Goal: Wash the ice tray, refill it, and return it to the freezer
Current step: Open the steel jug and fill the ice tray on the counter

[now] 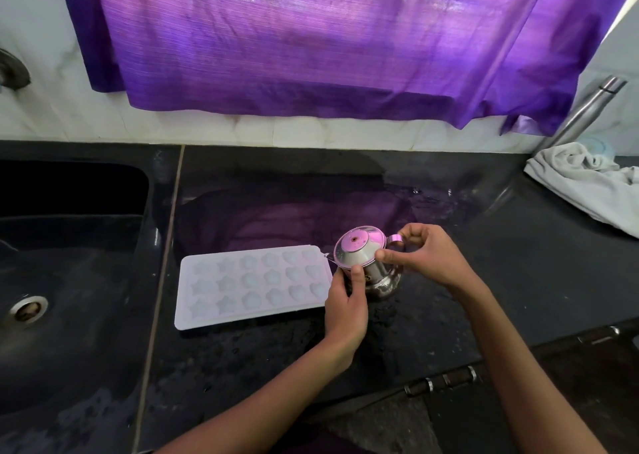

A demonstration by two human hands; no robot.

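Both hands' grip holds steel pot [368,267], apparently lidded, beside moulded ice tray [252,286].

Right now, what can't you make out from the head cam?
- Steel jug: contents hidden by its lid and both hands, left hand, right hand.
- Ice tray: water in the cells too faint to judge.
- Tap: cut off by left edge.
- Steel bottle: base hidden behind white cloth.
- Freezer: not in view.
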